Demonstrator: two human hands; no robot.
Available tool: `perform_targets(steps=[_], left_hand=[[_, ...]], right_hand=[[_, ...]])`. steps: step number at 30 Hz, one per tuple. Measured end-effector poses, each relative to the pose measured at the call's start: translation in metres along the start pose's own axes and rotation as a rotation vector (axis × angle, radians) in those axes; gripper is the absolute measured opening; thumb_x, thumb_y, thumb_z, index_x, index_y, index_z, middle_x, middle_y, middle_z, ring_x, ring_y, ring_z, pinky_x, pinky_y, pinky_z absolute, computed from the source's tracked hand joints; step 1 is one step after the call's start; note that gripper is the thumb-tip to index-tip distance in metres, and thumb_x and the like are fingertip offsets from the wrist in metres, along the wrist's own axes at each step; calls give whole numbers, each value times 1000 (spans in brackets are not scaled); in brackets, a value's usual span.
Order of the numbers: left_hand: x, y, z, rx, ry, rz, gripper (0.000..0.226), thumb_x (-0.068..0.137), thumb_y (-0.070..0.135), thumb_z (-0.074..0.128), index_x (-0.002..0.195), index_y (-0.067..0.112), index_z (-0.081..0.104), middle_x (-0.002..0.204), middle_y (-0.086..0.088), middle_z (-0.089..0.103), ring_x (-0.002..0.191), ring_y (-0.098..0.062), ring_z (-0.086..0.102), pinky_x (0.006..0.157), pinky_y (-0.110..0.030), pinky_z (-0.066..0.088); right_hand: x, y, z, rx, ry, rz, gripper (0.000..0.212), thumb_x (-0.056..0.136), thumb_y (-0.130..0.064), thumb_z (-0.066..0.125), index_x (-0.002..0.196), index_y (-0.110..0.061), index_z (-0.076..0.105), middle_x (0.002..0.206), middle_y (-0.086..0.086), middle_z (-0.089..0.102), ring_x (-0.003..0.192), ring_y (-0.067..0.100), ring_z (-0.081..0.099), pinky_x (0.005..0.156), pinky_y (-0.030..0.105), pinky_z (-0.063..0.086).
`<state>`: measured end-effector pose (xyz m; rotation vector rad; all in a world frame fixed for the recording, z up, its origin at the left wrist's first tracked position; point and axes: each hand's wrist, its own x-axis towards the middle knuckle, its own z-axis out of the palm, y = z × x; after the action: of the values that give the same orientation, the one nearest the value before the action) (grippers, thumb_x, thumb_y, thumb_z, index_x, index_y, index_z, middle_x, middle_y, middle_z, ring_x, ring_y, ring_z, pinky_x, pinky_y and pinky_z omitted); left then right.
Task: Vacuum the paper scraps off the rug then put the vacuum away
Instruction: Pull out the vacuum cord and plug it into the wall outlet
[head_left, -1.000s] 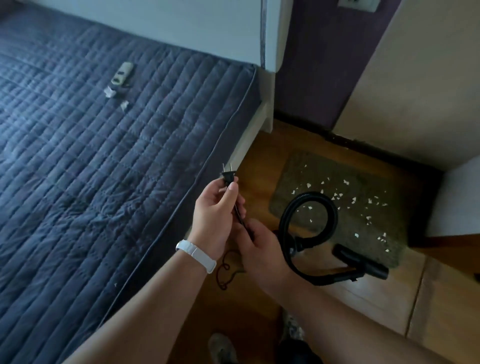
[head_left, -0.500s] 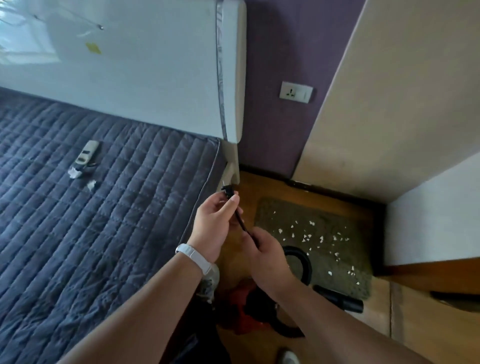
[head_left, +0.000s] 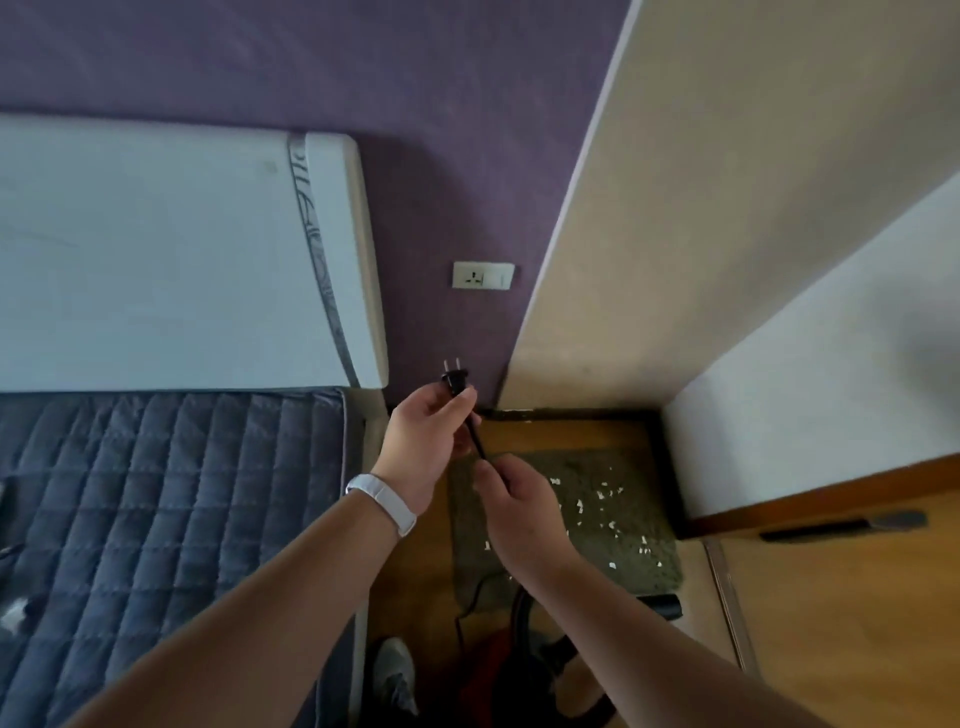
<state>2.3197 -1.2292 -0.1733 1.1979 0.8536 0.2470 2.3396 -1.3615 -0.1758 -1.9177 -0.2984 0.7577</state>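
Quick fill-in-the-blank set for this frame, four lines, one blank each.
The left hand pinches a black ____, prongs up.
The right hand grips the ____ below it.
The wall socket sits on a ____ wall.
Paper scraps lie on the ____.
Missing: plug; cord; purple; rug.

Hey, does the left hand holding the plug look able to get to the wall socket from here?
Probably yes. The left hand pinches the plug, prongs up, below the wall socket, with only bare purple wall between them. The right hand grips the cord lower down.
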Motion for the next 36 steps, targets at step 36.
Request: perform_targets(steps=[36], left_hand=[[376,-35,52,117,2,-221,11,95,23,63,93,13,68,68,-1,67,60,-17,62,77,-42,55]], right_hand=[[346,55,47,169,141,283,29,101,-24,51,73,-18,52,44,-13,43,42,4,35,43,22,27]])
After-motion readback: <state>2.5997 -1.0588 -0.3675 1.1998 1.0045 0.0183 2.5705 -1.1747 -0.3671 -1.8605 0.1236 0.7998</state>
